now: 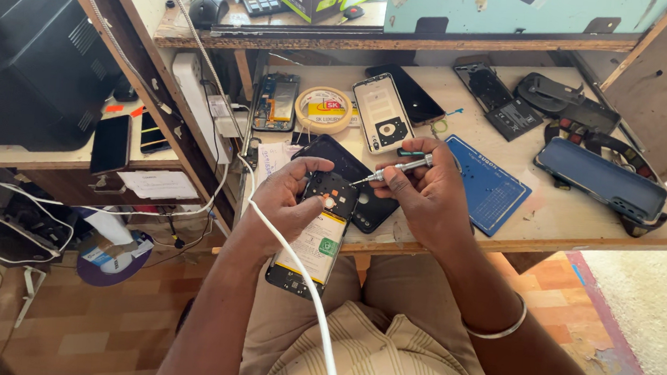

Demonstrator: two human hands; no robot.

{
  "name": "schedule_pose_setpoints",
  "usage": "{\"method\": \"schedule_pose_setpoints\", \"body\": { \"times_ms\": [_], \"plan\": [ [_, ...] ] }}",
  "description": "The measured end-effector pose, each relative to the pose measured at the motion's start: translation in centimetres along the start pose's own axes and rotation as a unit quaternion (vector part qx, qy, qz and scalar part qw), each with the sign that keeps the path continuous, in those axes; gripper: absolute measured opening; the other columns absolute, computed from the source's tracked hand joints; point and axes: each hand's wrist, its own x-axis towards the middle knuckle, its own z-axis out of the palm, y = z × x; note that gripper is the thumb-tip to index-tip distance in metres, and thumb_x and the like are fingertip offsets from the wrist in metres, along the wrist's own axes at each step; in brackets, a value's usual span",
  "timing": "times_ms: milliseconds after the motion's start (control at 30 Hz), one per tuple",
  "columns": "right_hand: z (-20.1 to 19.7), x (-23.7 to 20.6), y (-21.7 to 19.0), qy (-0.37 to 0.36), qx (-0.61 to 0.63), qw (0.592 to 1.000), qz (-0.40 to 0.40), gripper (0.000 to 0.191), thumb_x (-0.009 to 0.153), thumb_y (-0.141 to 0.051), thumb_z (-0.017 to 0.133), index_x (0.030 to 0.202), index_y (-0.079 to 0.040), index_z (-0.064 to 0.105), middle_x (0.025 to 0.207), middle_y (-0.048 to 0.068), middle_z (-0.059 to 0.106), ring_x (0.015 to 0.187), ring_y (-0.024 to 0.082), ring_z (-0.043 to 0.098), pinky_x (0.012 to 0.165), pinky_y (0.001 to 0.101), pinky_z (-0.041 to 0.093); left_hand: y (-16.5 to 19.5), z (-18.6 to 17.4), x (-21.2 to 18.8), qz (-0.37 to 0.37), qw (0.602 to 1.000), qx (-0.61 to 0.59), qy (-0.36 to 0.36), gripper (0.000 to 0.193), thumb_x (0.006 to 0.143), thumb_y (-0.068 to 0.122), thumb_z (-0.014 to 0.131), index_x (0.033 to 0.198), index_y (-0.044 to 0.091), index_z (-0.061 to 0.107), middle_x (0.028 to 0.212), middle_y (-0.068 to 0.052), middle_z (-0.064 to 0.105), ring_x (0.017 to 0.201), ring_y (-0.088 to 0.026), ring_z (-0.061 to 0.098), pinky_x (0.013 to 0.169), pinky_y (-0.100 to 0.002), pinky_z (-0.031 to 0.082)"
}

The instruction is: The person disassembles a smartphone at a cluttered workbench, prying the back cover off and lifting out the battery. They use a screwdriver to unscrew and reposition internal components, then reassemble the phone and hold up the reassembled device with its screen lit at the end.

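My left hand [286, 200] grips an opened phone [315, 238] with its back off, showing a black inner cover and a pale battery. It is held over my lap at the workbench's front edge. My right hand [422, 188] holds a small silver screwdriver [394, 169], with its tip touching the upper part of the phone's inner cover. A black phone back cover [370, 205] lies on the bench just under both hands.
On the wooden workbench [561, 221] lie a blue work mat [488, 184], a tape roll [324, 109], another opened phone [274, 101], a white back cover [382, 112], black phone parts and a dark gadget [604, 179]. A white cable [295, 272] crosses my left wrist.
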Motion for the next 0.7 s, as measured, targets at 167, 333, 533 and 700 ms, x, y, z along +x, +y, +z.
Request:
{"method": "schedule_pose_setpoints", "body": {
  "times_ms": [167, 333, 533, 700],
  "plan": [
    [0.03, -0.16, 0.01, -0.005, -0.007, 1.0, -0.002, 0.04, 0.098, -0.001, 0.061, 0.131, 0.004, 0.039, 0.11, 0.021, 0.069, 0.095, 0.019, 0.074, 0.083, 0.0315, 0.065, 0.07, 0.07, -0.11, -0.013, 1.0, 0.011, 0.01, 0.049, 0.087, -0.002, 0.058, 0.136, 0.0, 0.053, 0.1, -0.007, 0.068, 0.078, -0.004, 0.06, 0.062, -0.018, 0.05],
    [0.09, -0.17, 0.02, 0.004, -0.003, 1.0, 0.005, 0.04, 0.097, 0.0, 0.061, 0.13, 0.003, 0.038, 0.109, 0.021, 0.069, 0.094, 0.019, 0.073, 0.083, 0.0316, 0.065, -0.26, -0.06, 0.04, -0.002, 1.0, 0.004, 0.004, 0.049, 0.088, -0.002, 0.058, 0.136, 0.0, 0.053, 0.102, -0.008, 0.068, 0.081, -0.005, 0.061, 0.065, -0.019, 0.051],
    [0.17, -0.25, 0.06, 0.012, -0.007, 1.0, -0.001, 0.04, 0.098, -0.001, 0.061, 0.13, 0.003, 0.038, 0.11, 0.021, 0.069, 0.095, 0.019, 0.074, 0.083, 0.0315, 0.065, -0.43, -0.12, 0.0, 0.0, 1.0, -0.006, -0.001, 0.049, 0.087, -0.002, 0.058, 0.136, 0.0, 0.053, 0.103, -0.009, 0.068, 0.084, -0.006, 0.062, 0.069, -0.02, 0.052],
    [0.05, -0.27, 0.24, 0.009, -0.011, 1.0, 0.001, 0.039, 0.098, 0.0, 0.061, 0.13, 0.003, 0.038, 0.11, 0.021, 0.069, 0.095, 0.019, 0.073, 0.083, 0.0312, 0.064, -0.28, -0.09, -0.08, -0.003, 1.0, 0.007, 0.003, 0.048, 0.088, -0.001, 0.059, 0.136, 0.0, 0.053, 0.103, -0.009, 0.069, 0.083, -0.006, 0.061, 0.068, -0.02, 0.052]
  ]
}}
